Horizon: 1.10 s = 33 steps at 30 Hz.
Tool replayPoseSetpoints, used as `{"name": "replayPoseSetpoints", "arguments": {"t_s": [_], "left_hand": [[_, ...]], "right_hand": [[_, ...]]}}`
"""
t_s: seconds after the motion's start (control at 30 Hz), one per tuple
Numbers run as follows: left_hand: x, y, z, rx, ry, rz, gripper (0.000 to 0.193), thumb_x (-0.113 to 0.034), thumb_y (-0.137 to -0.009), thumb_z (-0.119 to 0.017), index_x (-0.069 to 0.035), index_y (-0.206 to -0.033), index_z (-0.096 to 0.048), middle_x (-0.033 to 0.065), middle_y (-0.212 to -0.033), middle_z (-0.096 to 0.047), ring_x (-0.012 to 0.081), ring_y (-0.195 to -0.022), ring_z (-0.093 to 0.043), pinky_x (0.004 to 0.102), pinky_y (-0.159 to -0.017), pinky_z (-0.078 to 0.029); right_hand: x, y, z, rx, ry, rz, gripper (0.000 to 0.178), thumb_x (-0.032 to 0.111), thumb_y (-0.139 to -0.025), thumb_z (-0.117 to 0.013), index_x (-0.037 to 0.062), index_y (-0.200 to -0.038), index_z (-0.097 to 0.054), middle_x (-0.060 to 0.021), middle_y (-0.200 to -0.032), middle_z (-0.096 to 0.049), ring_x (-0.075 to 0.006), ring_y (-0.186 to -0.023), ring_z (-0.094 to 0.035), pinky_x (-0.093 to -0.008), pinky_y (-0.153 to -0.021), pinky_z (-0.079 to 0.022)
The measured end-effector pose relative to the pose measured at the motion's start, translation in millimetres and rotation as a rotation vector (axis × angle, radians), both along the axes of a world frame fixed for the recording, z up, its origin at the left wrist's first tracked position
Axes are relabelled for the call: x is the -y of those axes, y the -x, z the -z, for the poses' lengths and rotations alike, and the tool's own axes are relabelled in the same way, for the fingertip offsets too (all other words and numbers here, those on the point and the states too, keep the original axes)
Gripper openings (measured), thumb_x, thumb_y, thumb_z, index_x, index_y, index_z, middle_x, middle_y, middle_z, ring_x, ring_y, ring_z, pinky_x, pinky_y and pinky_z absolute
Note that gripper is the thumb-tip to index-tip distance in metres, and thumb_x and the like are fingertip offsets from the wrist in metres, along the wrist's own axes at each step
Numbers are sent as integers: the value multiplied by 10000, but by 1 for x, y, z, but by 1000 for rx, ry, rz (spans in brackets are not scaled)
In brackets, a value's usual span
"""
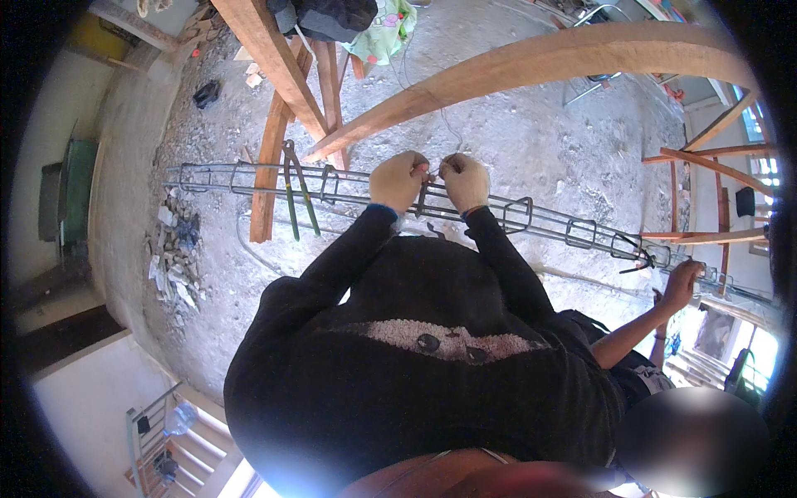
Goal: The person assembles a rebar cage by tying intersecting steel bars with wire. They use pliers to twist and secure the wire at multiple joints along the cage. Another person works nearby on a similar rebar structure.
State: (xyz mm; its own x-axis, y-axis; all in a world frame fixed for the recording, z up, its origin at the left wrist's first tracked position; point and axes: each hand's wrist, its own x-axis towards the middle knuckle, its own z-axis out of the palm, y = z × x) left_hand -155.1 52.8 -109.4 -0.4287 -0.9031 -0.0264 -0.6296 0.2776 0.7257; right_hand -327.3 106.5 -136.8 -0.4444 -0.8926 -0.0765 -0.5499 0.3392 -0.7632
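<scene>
A long cage of steel reinforcing bars with square stirrups (516, 214) runs across in front of me. My left hand (397, 181), in a pale glove, is closed in a pinch at a stirrup on the cage's far side; what its fingertips hold is too small to make out. Close beside it, my right hand (466, 183), gloved too, pinches what looks like a thin wire (452, 124) that trails away from its fingers. Left of my hands, long-handled pincers with green grips (300, 195) lie across the bars.
A wooden post (270, 166) stands under the cage at left, and a long timber beam (531, 70) crosses beyond it. At the right, a co-worker's hand (685, 280) is at the cage. Rubble (176, 257) lies on the floor at left; dark cloth (332, 18) hangs at the top.
</scene>
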Motion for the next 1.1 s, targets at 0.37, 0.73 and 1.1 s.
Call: {"name": "replayPoseSetpoints", "arguments": {"t_s": [0.37,0.73,1.1], "left_hand": [[70,1,33,-24,-464,282,364,-363,-886,-785,-33,-1033,-827,150,-964,-802,273,-918,-749,388,-893,-556],[19,-6,3,7,5,195,335,-341,-847,-777,-67,-1037,-815,202,-971,-775,415,-971,-729,503,-901,-558],[-13,7,-1,48,171,-18,265,-341,-864,-757,-101,-957,-818,159,-959,-771,382,-980,-711,505,-894,-543]], "right_hand": [[-14,-10,-32,-372,390,-274,80,120,-836,-731,74,-877,-782,-146,-847,-753,-380,-863,-703,-504,-954,-528],[12,2,-45,-336,310,-453,96,131,-816,-731,73,-866,-789,-131,-863,-757,-374,-866,-684,-490,-875,-524],[11,6,-44,-298,263,-475,159,211,-850,-710,83,-900,-791,-156,-887,-757,-394,-886,-701,-519,-842,-530]]}}
